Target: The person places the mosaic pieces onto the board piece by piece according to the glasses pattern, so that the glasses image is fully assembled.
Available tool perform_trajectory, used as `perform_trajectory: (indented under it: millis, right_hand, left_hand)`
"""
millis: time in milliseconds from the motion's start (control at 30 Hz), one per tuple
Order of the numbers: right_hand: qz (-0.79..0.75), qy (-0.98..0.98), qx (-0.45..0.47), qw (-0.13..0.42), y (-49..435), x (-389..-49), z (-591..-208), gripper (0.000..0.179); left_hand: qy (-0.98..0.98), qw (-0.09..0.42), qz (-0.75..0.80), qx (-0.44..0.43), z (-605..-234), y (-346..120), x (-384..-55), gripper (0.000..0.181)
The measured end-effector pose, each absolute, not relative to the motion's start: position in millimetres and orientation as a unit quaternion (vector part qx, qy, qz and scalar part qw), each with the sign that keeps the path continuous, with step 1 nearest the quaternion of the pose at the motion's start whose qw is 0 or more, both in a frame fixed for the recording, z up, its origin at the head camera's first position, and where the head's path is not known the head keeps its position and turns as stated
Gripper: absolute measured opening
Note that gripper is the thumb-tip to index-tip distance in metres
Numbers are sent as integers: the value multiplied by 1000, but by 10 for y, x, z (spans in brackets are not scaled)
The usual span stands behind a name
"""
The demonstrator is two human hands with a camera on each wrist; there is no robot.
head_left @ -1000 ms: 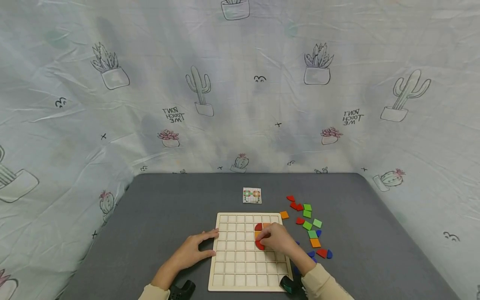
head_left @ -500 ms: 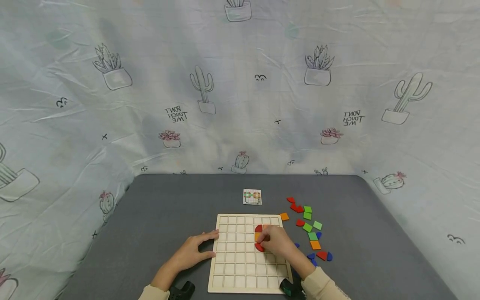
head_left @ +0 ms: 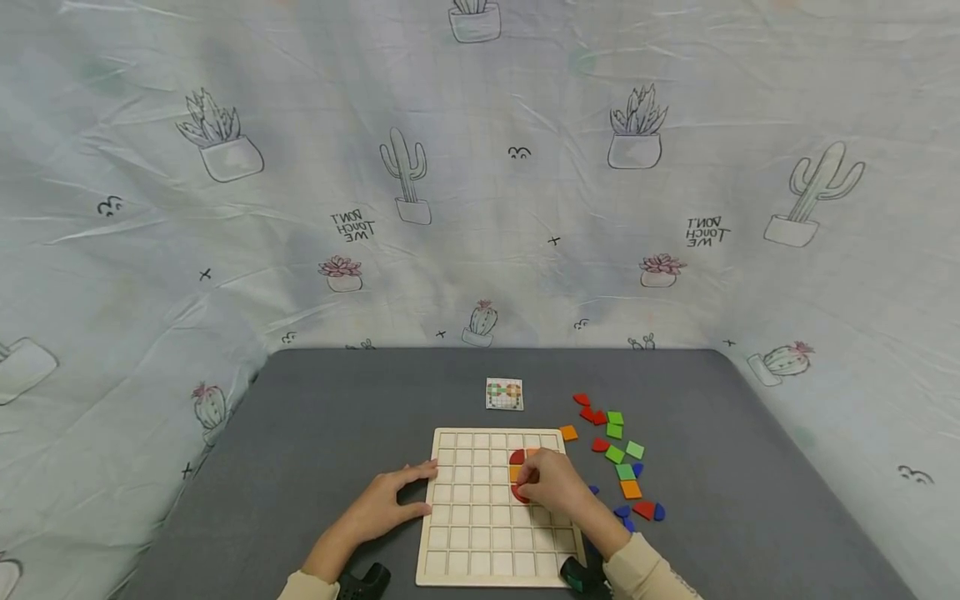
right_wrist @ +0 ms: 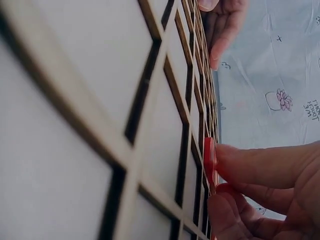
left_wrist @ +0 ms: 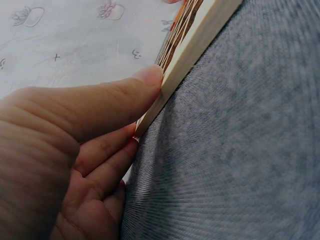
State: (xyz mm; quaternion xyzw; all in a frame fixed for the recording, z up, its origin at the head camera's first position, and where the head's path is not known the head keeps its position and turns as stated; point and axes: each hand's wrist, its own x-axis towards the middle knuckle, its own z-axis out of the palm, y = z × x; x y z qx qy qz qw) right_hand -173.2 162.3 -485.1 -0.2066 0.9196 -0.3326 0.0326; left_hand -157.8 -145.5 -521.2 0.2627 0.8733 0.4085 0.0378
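Note:
A pale wooden grid board point(head_left: 481, 537) lies on the grey table. My left hand point(head_left: 386, 498) rests at its left side, thumb and fingers spread and touching the edge; the left wrist view shows the thumb tip against the wooden rim point(left_wrist: 192, 57). Over the board's right half, my right hand point(head_left: 553, 483) pinches a red rounded tile point(head_left: 519, 494) at a grid cell. In the right wrist view the red tile point(right_wrist: 209, 157) stands at the fingertips, close over the grid. Just behind it sit an orange square point(head_left: 514, 473) and another red rounded tile point(head_left: 517, 457). The hand partly covers an orange tile point(head_left: 532, 452).
Right of the board lie loose tiles: several red ones point(head_left: 600, 445), green squares point(head_left: 615, 454), orange squares point(head_left: 631, 489) and blue rounded ones point(head_left: 659, 512). A small pattern card point(head_left: 504, 394) lies behind the board. A printed curtain point(head_left: 480, 192) hangs behind the table.
The red tile under my right fingertips has shifted slightly to the right, with the fingers staying on it. My left hand keeps its place at the board's edge.

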Motion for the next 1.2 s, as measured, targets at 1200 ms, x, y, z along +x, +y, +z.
perform_trajectory:
  millis: [1200]
  right_hand:
    - [-459,884,-61,56,3263,-1430,-4958,33]
  left_hand:
    - [865,37,422,268,-5212,-1467,-1568,56]
